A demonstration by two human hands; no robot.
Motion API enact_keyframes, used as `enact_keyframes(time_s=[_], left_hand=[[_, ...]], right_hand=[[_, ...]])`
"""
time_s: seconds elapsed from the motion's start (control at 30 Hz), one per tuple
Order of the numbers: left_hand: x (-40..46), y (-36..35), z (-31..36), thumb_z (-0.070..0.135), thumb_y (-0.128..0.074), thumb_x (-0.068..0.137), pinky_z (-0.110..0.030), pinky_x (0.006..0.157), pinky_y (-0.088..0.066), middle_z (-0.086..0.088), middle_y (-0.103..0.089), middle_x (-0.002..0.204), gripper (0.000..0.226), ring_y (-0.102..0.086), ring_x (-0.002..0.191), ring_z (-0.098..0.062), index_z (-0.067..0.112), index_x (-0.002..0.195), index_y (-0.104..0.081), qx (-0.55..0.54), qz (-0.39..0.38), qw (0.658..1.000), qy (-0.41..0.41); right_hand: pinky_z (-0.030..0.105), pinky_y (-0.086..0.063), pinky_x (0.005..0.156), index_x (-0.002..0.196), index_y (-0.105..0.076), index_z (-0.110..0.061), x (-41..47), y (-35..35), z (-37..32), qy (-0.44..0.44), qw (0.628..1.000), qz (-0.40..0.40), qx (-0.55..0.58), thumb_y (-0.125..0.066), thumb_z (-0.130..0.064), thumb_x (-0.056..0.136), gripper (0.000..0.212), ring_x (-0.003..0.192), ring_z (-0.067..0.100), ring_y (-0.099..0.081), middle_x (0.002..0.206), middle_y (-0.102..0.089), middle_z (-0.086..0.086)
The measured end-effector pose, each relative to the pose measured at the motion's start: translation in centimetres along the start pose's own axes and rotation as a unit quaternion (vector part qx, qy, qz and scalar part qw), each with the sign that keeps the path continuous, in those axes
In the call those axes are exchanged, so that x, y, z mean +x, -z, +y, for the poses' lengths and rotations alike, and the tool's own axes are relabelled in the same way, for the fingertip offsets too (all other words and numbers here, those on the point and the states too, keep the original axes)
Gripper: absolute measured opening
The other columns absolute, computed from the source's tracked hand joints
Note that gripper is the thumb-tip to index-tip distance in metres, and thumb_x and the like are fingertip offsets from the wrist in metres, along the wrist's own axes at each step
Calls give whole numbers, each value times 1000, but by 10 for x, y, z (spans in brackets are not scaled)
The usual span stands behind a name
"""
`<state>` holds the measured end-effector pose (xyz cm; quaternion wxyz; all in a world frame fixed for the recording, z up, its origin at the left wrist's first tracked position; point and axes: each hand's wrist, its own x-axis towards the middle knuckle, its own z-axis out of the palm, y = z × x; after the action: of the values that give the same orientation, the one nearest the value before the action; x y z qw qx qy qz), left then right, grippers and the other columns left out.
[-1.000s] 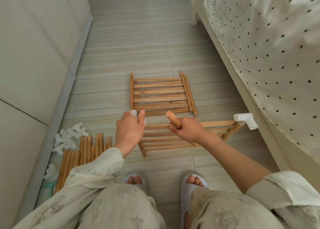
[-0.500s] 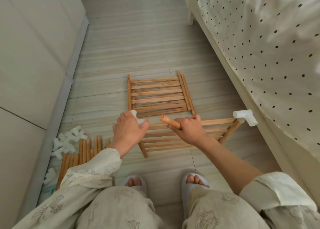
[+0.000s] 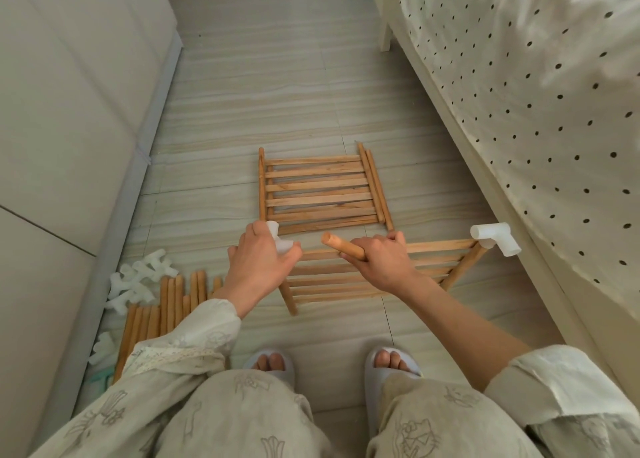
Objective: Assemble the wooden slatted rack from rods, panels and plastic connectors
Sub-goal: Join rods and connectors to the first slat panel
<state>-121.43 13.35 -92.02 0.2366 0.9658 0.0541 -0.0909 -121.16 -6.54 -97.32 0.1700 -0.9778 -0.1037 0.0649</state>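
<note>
My left hand (image 3: 258,261) grips a white plastic connector (image 3: 278,241) on the near-left corner of a slatted wooden panel (image 3: 346,277) lying in front of me. My right hand (image 3: 381,261) grips a short wooden rod (image 3: 341,248), its free end pointing left towards that connector, a small gap apart. A second white connector (image 3: 493,237) caps the panel's far-right corner. Further out, another slatted panel (image 3: 320,190) lies flat on the floor with loose rods along its right side.
A bundle of wooden rods (image 3: 162,308) and a heap of white connectors (image 3: 136,281) lie at the left by the cabinet base (image 3: 104,235). A bed with a dotted cover (image 3: 519,111) bounds the right side. My slippered feet (image 3: 332,364) stand below the panel.
The rod in my right hand has tipped from pointing upward to lying nearly level, its end now close to the connector under my left hand. The left hand has closed further over that connector.
</note>
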Motion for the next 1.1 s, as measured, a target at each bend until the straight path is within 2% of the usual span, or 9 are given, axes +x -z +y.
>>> enact_keyframes(time_s=[0.17, 0.4, 0.53, 0.63, 0.73, 0.83, 0.9, 1.0, 1.1], left_hand=[[1, 5, -3, 40, -53, 90, -30, 84, -25, 0, -41, 112, 49, -41, 96, -18, 9, 125, -38, -5, -21, 999, -37], [19, 23, -21, 45, -58, 86, -31, 75, -34, 4, -45, 108, 37, -45, 96, -19, 26, 109, -36, 56, -165, 974, -141], [28, 32, -20, 49, -57, 85, -32, 80, -38, 5, -46, 108, 37, -46, 92, -14, 28, 108, -36, 99, -212, 956, -178], [31, 33, -12, 47, -54, 89, -33, 87, -36, 0, -44, 124, 47, -45, 104, -16, 21, 124, -37, 133, -211, 957, -148], [27, 18, 4, 54, -50, 89, -42, 102, -37, -6, -38, 135, 63, -40, 124, -27, 13, 133, -37, 80, -168, 982, -25], [13, -2, 17, 29, -47, 95, -38, 91, -39, -10, -42, 126, 32, -43, 116, -33, 8, 119, -45, -22, -18, 999, 42], [9, -8, 16, 11, -45, 92, -33, 84, -34, -11, -41, 123, 25, -42, 112, -33, 5, 116, -48, -38, 21, 999, 22], [10, -6, 6, 4, -44, 90, -23, 83, -28, -7, -38, 120, 27, -36, 113, -28, 3, 117, -48, -42, 2, 999, -27], [7, -2, -8, -2, -43, 86, -17, 81, -23, -3, -36, 111, 28, -31, 107, -21, 4, 112, -50, -16, -26, 992, -125]], right_hand=[[33, -24, 82, 94, -63, -27, 1, 1, 0, 0, 1000, 0, 3, -39, -48, 97, 32, 82, 17, -58, 85, -67, -4], [33, -24, 81, 96, -63, -29, 4, 1, 1, -6, 1000, -12, 5, -40, -49, 96, 30, 78, 15, -54, 83, -65, -5], [34, -25, 83, 97, -61, -30, 6, 4, 0, -19, 1000, -22, 6, -40, -48, 96, 28, 76, 13, -49, 77, -57, -9], [34, -26, 83, 100, -62, -32, 9, 5, -3, -26, 999, -31, 2, -39, -50, 96, 30, 81, 16, -54, 82, -63, -6], [34, -27, 85, 101, -62, -33, 10, 3, -6, -26, 999, -29, -5, -38, -50, 96, 30, 85, 17, -57, 86, -67, -3], [34, -25, 84, 92, -58, -31, 7, 1, -5, -27, 999, -25, -6, -38, -51, 96, 29, 79, 17, -53, 84, -65, -4], [33, -25, 82, 87, -54, -32, 5, 1, -5, -30, 999, -24, -1, -37, -50, 96, 27, 76, 16, -49, 81, -62, -4], [33, -25, 82, 82, -50, -33, 4, 2, -5, -23, 999, -29, 5, -38, -50, 96, 25, 75, 16, -50, 77, -59, -6], [34, -26, 83, 83, -49, -34, 2, 3, -5, -18, 999, -32, 7, -38, -51, 96, 23, 78, 17, -54, 79, -60, -6]])
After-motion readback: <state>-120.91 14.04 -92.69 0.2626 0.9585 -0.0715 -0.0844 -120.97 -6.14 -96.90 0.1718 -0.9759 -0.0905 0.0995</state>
